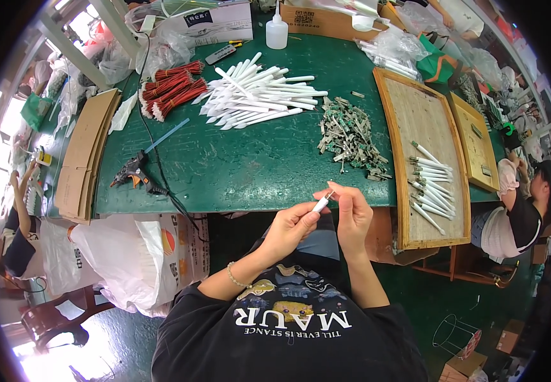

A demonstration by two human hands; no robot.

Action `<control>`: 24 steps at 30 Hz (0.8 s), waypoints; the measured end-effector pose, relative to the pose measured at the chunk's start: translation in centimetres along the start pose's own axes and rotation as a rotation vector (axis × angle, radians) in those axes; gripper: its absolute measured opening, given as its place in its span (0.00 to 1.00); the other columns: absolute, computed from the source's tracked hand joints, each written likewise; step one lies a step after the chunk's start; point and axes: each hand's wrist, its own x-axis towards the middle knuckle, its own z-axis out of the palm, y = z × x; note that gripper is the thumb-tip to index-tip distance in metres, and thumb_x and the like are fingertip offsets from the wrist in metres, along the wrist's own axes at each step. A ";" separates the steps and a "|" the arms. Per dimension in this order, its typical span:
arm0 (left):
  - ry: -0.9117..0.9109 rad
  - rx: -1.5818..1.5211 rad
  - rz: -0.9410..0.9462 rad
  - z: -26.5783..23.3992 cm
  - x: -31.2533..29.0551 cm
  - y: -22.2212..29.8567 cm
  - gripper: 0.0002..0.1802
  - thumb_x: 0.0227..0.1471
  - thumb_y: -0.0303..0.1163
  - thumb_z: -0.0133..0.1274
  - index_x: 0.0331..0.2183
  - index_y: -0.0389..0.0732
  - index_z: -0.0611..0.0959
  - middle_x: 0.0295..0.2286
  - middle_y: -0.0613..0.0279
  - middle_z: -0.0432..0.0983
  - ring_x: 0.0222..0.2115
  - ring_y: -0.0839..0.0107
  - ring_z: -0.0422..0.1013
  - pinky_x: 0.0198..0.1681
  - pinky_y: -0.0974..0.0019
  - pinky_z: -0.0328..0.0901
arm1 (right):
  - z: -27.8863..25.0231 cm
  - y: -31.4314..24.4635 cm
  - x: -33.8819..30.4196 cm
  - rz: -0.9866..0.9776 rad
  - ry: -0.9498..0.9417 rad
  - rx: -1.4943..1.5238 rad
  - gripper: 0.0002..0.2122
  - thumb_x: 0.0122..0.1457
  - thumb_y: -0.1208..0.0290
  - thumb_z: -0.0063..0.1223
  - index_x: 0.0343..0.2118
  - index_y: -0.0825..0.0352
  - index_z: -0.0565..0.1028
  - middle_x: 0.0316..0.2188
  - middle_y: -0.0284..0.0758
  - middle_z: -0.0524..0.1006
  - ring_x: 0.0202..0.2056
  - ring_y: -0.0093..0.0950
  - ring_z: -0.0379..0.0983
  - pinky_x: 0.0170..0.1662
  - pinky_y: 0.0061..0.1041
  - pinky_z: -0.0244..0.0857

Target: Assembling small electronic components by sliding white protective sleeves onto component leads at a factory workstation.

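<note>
My left hand (291, 228) is closed around a slim white pen-shaped tube (321, 204), just off the table's front edge. From the tube's upper end sticks a small metallic piece (330, 193). At that end my right hand (353, 213) pinches with thumb and fingertips; the exact grip is partly hidden by the fingers. Farther off lies a big pile of white tubes (256, 95). To its right spreads a heap of small green and silver circuit boards (352, 135). A wood-framed tray (387, 127) at the right bears several white tubes with boards at their ends (431, 175).
Bundles of red wires (172, 89) lie left of the tubes. A black glue gun (136, 173) with its cable rests near the front left, by stacked cardboard (84, 159). A white squeeze bottle (277, 32) stands at the back. Co-workers sit at left (17, 242) and right (511, 216).
</note>
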 end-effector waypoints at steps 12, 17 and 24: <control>-0.018 -0.038 -0.012 1.5 0.4 -0.5 0.17 0.59 0.38 0.44 0.42 0.34 0.75 0.16 0.77 0.57 0.15 0.87 0.50 0.16 0.80 0.45 | -0.3 1.2 -1.3 -0.037 0.051 0.014 0.18 0.65 0.60 0.35 0.43 0.72 0.68 0.33 0.44 0.76 0.34 0.32 0.76 0.41 0.29 0.69; -0.025 -0.019 -0.009 1.8 0.5 -0.9 0.17 0.59 0.37 0.45 0.42 0.34 0.76 0.16 0.76 0.59 0.15 0.87 0.52 0.17 0.80 0.47 | -0.9 1.8 -1.8 -0.076 0.085 0.011 0.19 0.65 0.58 0.35 0.43 0.72 0.69 0.33 0.44 0.76 0.35 0.33 0.76 0.40 0.29 0.69; -0.027 0.090 -0.038 1.3 1.2 1.0 0.15 0.57 0.33 0.48 0.44 0.37 0.77 0.18 0.71 0.69 0.13 0.87 0.59 0.14 0.82 0.51 | -1.8 0.5 -1.0 -0.068 0.053 -0.065 0.21 0.65 0.55 0.33 0.44 0.72 0.68 0.33 0.45 0.76 0.35 0.33 0.76 0.42 0.30 0.68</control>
